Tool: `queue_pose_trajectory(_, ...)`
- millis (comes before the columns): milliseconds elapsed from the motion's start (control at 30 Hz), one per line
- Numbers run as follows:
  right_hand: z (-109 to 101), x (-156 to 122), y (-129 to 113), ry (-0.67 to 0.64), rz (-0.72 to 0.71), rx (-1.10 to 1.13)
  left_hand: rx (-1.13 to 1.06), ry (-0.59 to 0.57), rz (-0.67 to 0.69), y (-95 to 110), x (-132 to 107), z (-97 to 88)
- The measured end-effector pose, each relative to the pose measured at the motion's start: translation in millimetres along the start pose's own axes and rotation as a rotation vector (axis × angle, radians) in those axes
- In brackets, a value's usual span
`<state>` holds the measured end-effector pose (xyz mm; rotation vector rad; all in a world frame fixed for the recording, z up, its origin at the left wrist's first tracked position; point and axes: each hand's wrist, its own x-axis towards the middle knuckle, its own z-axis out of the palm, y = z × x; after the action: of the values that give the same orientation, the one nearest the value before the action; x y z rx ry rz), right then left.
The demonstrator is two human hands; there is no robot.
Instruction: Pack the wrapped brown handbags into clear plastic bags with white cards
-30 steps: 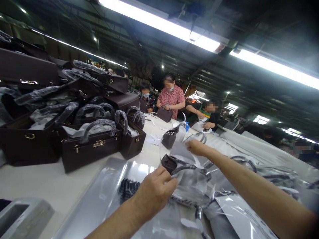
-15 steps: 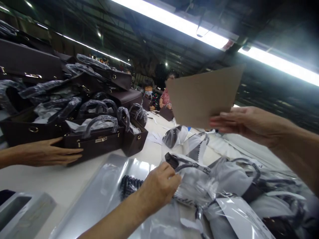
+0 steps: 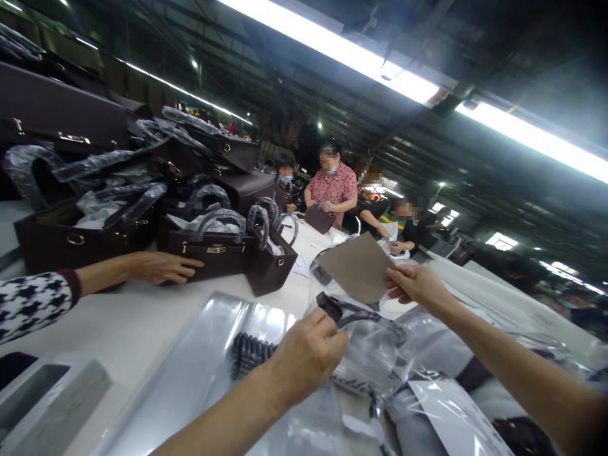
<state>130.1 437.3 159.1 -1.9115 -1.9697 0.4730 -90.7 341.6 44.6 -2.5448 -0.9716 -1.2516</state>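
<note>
My right hand (image 3: 413, 285) pinches the right edge of a flat grey-brown cardboard sheet (image 3: 358, 269), held above the table. Closer in, my left hand (image 3: 308, 348) is closed over a clear plastic bag (image 3: 375, 358); what its fingers grip is hidden. A dark object (image 3: 329, 306) pokes up just beyond my left fist, and a black coiled cord (image 3: 251, 356) lies to its left. Under that wrist spread clear plastic sheets (image 3: 190, 373). To the left, a co-worker's hand (image 3: 164, 267) in a patterned sleeve touches a dark brown handbag (image 3: 216, 256) with film-wrapped handles.
Several more brown handbags (image 3: 71, 234) are piled at the left. A grey plastic device (image 3: 61, 399) stands at the lower left. Bagged handbags (image 3: 517, 437) and a white printed sheet (image 3: 460, 418) lie at the lower right. Several people (image 3: 332, 183) work across the white table (image 3: 156, 316).
My right hand has lowered the cardboard sheet and tilted it, bringing people behind it into view. The co-worker's hand has moved right along the handbag. My left hand stays nearly still.
</note>
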Motion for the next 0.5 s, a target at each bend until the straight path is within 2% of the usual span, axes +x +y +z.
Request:
queue_pose_trajectory(67,-2,9,3,-0.092,-0.003,-0.295,-0.006,-0.004,-0.005,0,0,1.7)
queue_pose_trajectory(133,-7,18,1,-0.153,-0.006,-0.482,-0.005,-0.013,-0.021,-1,-1,2.8)
queue_pose_trajectory(367,-43,22,-14,-0.303,-0.004,-0.732,0.039,-0.001,-0.106,-1,-2,2.3)
queue_pose_trajectory(433,-38,25,-14,-0.33,-0.027,-0.761,0.041,-0.014,-0.097,1,0,3.8)
queue_pose_trajectory(500,-21,35,-12,-0.285,-0.077,-0.763,0.03,-0.02,-0.088,4,2,6.0)
